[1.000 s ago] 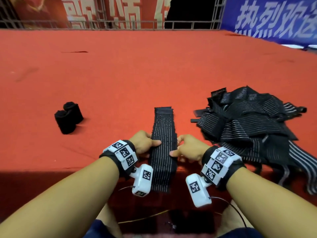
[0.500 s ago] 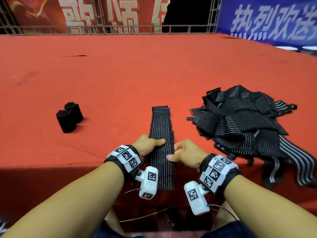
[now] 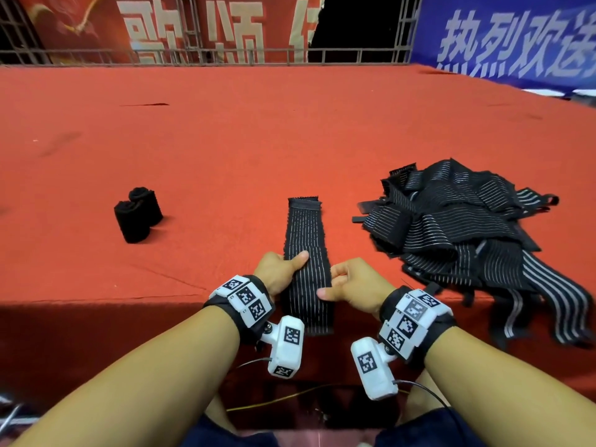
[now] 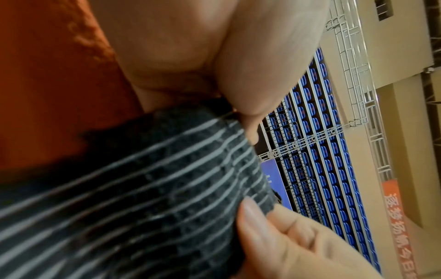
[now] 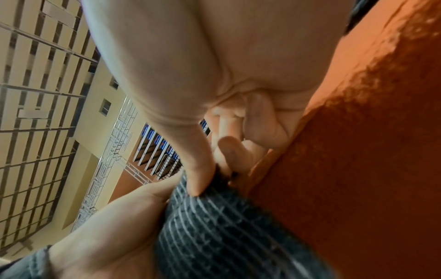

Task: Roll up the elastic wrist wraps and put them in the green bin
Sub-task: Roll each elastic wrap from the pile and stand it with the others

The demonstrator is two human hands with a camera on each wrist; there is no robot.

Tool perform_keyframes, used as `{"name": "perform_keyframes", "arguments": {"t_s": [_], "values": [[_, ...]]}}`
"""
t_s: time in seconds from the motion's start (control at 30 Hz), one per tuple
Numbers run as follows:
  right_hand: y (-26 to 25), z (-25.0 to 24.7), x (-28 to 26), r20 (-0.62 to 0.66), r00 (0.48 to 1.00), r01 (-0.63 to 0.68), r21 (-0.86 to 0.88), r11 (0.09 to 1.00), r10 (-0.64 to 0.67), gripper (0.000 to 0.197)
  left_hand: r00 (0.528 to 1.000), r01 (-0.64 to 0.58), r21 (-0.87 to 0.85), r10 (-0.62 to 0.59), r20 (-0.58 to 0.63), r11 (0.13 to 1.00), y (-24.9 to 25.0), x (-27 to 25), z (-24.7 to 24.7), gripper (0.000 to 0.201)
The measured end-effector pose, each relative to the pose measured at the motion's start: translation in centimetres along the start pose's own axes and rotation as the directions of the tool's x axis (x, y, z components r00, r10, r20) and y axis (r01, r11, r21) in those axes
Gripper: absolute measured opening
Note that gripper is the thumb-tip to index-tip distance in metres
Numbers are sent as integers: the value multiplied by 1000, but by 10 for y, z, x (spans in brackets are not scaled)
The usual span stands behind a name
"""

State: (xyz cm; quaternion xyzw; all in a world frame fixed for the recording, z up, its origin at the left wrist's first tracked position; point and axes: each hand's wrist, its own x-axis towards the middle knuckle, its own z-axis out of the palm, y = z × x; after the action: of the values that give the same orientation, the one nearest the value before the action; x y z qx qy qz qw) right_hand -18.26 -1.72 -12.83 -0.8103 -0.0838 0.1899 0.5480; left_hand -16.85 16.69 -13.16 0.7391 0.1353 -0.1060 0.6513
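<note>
A black wrist wrap with thin white stripes (image 3: 306,240) lies flat and lengthwise on the red carpeted platform (image 3: 225,150), its near end hanging over the front edge. My left hand (image 3: 280,269) pinches its left edge, thumb on top. My right hand (image 3: 351,282) pinches its right edge, thumb on the fabric. The left wrist view shows the striped wrap (image 4: 143,188) under my thumb, and the right wrist view shows the wrap (image 5: 214,226) pinched between thumb and fingers. Two rolled black wraps (image 3: 138,217) stand at the left. No green bin is in view.
A loose pile of unrolled striped wraps (image 3: 467,233) lies to the right, some hanging over the platform's front edge. A metal railing (image 3: 206,56) and banners close the far side. A cable (image 3: 277,401) runs below the edge by my legs.
Both hands have slid a little nearer along the wrap toward the front edge, still pinching its sides. The head view has shifted slightly; the wrap lies flat as before.
</note>
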Motion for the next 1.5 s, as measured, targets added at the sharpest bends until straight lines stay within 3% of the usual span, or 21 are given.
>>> {"name": "perform_keyframes", "arguments": {"t_s": [0.07, 0.13, 0.3, 0.43, 0.57, 0.67, 0.87, 1.0, 1.1, 1.2, 1.33, 1.43, 1.5], "values": [[0, 1, 2, -57, 998, 12, 36, 999, -10, 10, 999, 48, -15, -47, 19, 999, 1, -4, -1, 53], [3, 1, 7, -126, 992, 23, 22, 999, -20, 24, 988, 108, -84, -97, 121, 991, 2, -11, -2, 57], [7, 3, 13, -270, 962, 46, -6, 999, -46, 38, 948, 67, -90, -35, 315, 994, 3, -27, -6, 23], [-2, 3, 6, -259, 966, 31, 30, 999, -23, 35, 968, 19, -76, 0, 252, 997, 2, -27, -9, 17], [-6, -1, 2, -173, 985, 38, 78, 996, -24, 29, 973, -13, -84, 32, 227, 996, 4, -29, -9, 33], [-8, -1, 2, -199, 979, 63, 128, 990, -37, 28, 975, -15, -81, 33, 218, 997, 8, -33, -7, 39], [-11, 1, 0, -269, 962, 95, 172, 981, -46, 15, 957, -8, -35, 18, 289, 999, 11, -39, -8, 18], [-15, 2, -3, -293, 956, 74, 158, 985, -25, 30, 967, -16, -58, 31, 253, 998, 11, -38, -11, 20], [-18, 1, -6, -354, 921, 196, 58, 979, -163, 43, 974, -19, -95, 40, 225, 995, 13, -36, -11, 13], [-22, 0, -12, -212, 923, 317, -49, 947, -319, 44, 981, -28, -142, 55, 184, 989, 18, -37, -11, 9], [-22, -1, -11, -154, 927, 314, -181, 932, -343, 25, 989, -34, -225, 65, 132, 974, 20, -33, -14, 51], [-19, -2, -5, -182, 914, 330, -189, 925, -363, 11, 989, -22, -169, 47, 143, 985, 26, -39, -15, 30], [-20, -3, -2, -211, 907, 345, -127, 930, -365, 7, 992, -97, -91, 104, 76, 991, 29, -39, -16, 27]]}}
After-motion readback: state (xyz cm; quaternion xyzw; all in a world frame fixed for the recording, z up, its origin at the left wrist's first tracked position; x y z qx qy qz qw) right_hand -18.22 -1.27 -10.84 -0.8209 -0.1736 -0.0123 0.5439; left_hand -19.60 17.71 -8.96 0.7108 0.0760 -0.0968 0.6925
